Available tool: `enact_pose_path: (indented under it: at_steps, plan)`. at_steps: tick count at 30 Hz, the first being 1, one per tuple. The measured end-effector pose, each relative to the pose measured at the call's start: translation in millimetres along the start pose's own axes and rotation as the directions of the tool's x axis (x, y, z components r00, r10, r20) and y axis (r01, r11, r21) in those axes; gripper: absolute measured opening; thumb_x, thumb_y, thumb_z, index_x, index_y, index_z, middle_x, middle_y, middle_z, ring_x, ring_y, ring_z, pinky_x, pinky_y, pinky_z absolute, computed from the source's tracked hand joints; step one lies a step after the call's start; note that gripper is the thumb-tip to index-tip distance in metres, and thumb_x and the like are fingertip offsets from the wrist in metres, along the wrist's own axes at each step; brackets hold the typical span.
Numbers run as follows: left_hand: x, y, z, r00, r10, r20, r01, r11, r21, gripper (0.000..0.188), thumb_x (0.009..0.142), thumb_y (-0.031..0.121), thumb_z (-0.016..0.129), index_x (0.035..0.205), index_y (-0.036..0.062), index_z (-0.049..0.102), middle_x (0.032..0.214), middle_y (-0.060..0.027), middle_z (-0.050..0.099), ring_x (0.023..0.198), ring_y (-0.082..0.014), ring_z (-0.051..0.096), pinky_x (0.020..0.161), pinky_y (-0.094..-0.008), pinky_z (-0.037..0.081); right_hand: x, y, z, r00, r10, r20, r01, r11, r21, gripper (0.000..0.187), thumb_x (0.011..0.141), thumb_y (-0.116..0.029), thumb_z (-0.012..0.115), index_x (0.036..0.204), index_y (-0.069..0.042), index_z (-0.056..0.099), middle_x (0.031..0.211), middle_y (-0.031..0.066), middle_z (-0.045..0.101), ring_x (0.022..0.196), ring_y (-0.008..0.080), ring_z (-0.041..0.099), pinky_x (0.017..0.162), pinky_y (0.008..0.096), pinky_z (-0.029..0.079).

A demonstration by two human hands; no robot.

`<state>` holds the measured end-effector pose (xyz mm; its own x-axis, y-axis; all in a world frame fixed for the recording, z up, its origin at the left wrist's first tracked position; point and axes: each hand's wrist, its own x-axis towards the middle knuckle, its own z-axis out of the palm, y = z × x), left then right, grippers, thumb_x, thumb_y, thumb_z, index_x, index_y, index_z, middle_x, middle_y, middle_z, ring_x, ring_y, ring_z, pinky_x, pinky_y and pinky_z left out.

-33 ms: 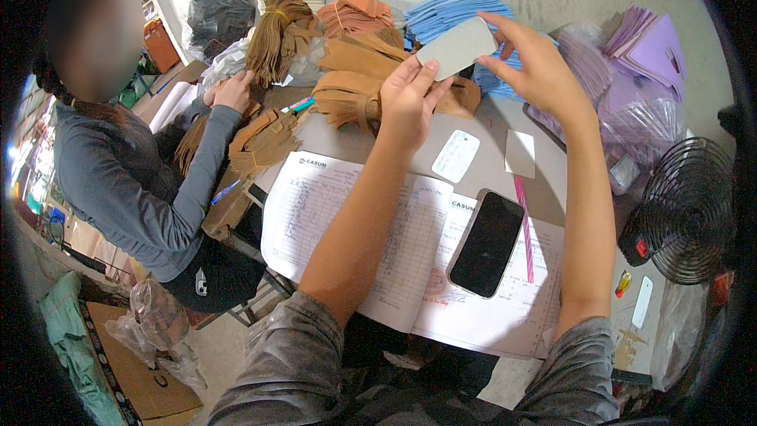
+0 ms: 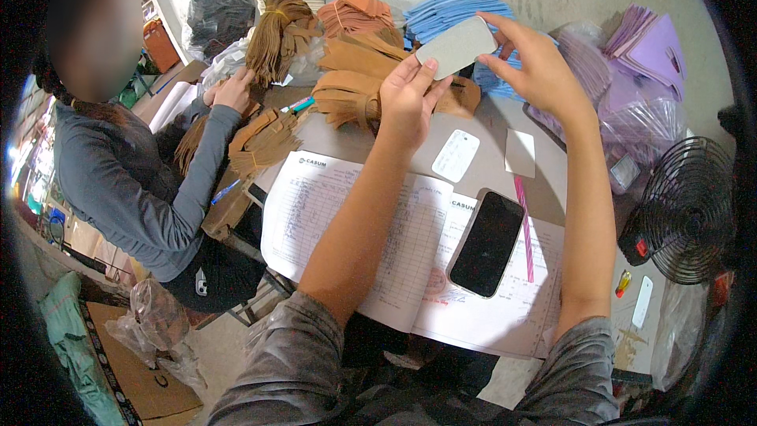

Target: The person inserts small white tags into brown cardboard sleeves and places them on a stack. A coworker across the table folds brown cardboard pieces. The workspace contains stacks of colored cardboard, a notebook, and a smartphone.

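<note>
Up over the table, my left hand (image 2: 408,101) pinches the lower left edge of a pale grey card-like piece with rounded corners (image 2: 457,47). My right hand (image 2: 538,69) has thumb and fingertips at the right end of the same piece. Below them on the table lie a white tag with handwriting (image 2: 456,155) and a plain whitish card (image 2: 520,153). An open record book (image 2: 339,229) with ruled, handwritten pages spreads beneath my forearms. A black-screened smartphone (image 2: 487,244) rests on its right page, beside a pink striped pen or stick (image 2: 526,237).
Stacked brown (image 2: 347,95), orange (image 2: 356,16), blue (image 2: 449,20) and purple (image 2: 646,51) cut pieces line the table's back. A black wire-caged fan (image 2: 682,213) stands at right. At left, a co-worker in a grey sleeve (image 2: 189,189) handles brown pieces.
</note>
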<state>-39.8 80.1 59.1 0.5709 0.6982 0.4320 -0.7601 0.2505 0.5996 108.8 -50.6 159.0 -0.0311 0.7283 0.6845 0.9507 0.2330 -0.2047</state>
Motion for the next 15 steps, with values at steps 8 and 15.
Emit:
enact_pose_path:
  at_steps: [8, 15]
  plan:
    - [-1.7, 1.7, 1.3, 0.999, -0.017, -0.045, 0.019, 0.999, 0.050, 0.030, 0.102, 0.010, 0.056, 0.129, -0.0037, 0.054, 0.126, -0.0134, 0.062, 0.115, -0.0219, 0.061, 0.106, -0.0417, 0.048, 4.0, -2.4, -1.8, 0.999, -0.032, -0.011, 0.032, 0.999, 0.012, 0.050, 0.088, -0.018, 0.074, 0.134, -0.010, 0.058, 0.089, 0.0112, 0.069, 0.076, 0.0213, 0.064, 0.072, 0.0349, 0.053]
    - [-0.1, -0.9, 0.2, 0.993, -0.022, -0.113, 0.027, 0.999, 0.043, 0.029, 0.103, 0.009, 0.053, 0.130, -0.0030, 0.051, 0.127, -0.0132, 0.059, 0.117, -0.0224, 0.059, 0.107, -0.0429, 0.049, -0.5, -0.5, -0.2, 1.000, 0.009, 0.030, -0.011, 0.997, 0.079, 0.045, 0.084, -0.019, 0.075, 0.125, -0.006, 0.062, 0.095, 0.0162, 0.071, 0.083, 0.0299, 0.068, 0.075, 0.0388, 0.054]
